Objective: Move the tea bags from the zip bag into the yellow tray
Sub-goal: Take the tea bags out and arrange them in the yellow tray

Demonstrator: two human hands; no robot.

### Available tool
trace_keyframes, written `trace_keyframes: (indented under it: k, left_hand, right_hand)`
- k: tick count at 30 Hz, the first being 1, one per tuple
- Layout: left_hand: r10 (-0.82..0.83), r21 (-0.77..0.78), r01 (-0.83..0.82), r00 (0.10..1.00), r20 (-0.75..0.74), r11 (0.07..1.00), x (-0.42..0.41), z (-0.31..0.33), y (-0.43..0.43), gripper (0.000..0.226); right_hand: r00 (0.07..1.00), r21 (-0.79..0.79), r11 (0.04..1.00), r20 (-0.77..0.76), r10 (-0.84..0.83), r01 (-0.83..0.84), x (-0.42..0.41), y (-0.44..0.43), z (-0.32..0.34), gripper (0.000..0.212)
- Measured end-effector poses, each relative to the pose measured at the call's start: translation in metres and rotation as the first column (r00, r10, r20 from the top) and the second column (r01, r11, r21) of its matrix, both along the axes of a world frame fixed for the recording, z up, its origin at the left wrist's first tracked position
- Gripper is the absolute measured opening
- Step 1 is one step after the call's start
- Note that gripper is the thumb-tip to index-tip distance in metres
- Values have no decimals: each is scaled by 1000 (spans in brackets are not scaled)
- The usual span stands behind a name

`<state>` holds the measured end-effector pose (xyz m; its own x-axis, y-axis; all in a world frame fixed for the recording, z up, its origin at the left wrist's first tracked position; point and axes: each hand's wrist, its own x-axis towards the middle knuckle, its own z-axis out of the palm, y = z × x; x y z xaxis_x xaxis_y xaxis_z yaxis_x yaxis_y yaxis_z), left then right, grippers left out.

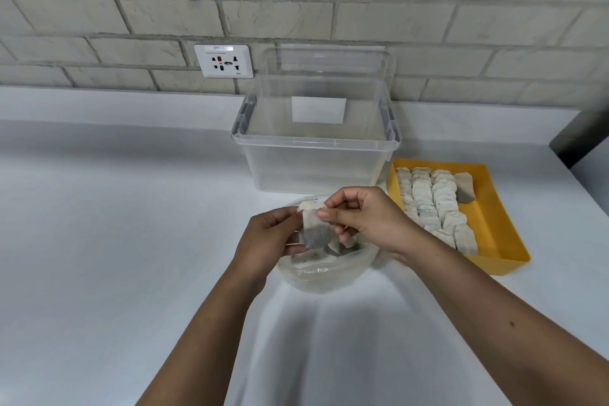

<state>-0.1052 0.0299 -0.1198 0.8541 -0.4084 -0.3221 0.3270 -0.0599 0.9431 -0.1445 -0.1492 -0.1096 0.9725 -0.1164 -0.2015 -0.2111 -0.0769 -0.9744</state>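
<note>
The left hand (pixel 267 241) and right hand (pixel 365 217) are bare, the left forearm (pixel 204 323) and right forearm (pixel 478 316) uncovered, the latter bearing one small dark mole (pixel 511 324).

Single wide-angle view from the person's head, looking forward and down, close over the left hand (pixel 267 241) and right hand (pixel 369 217) at mid-frame, white tabletop (pixel 115 241) spreading underneath, facing the brick wall (pixel 296 10) along its far edge

No wording is legible; the white wall socket plate (pixel 224 61) carries a strip label (pixel 220 48) along its top, its characters too blurred to read; a tiny mark (pixel 239 75) at its lower right corner is equally unreadable.
</note>
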Motion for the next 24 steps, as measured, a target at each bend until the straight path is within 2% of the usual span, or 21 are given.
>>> trace_keyframes:
  k: [3,7,8,9,10,11,12,13,14,15,17,20,24]
  left_hand:
    - [-7,-10,7,1000,-1,1000,0,1,-1,24]
    - [4,37,-7,996,93,999,3,-5,0,13]
    - [27,63,-34,993,115,997,4,-9,0,13]
    - [44,105,-59,989,145,993,6,-14,0,13]
    - [45,154,-72,983,176,985,8,-20,1,15]
    - [33,203,-75,978,205,976,9,-23,1,19]
    - [14,245,-70,975,223,967,10,-26,2,28]
    - [1,275,-66,973,230,959,11,-29,2,35]
    - [-2,292,-67,973,231,954,11,-31,1,37]
    - [-2,301,-70,972,234,951,12,-32,1,34]
    - [-3,316,-73,973,232,946,13,-34,0,24]
    - [-13,349,-72,972,237,934,14,-34,-1,21]
    - [-28,352,-58,972,233,934,15,-36,0,21]
  right_hand:
    - [999,-7,999,18,-48,48,7,1,-2,14]
    - [998,-7,998,13,-66,66,12,0,-7,18]
    - [996,-44,996,18,-83,84,12,-3,-10,18]
    - [996,-163,982,35,-87,92,11,-7,-14,17]
    - [997,-373,925,59,-58,76,10,-12,-19,14]
    - [998,-607,795,66,18,26,8,-17,-24,12]
    - [993,-783,620,27,114,-50,6,-19,-29,12]
    - [981,-879,460,-46,189,-130,4,-20,-33,15]
    - [967,-920,345,-112,228,-188,3,-20,-36,19]
    - [958,-937,270,-158,239,-222,2,-20,-37,22]
    - [954,-952,188,-196,229,-240,2,-18,-38,26]
    - [957,-965,122,-203,208,-231,2,-16,-42,31]
    - [956,-965,118,-206,206,-234,3,-17,-48,28]
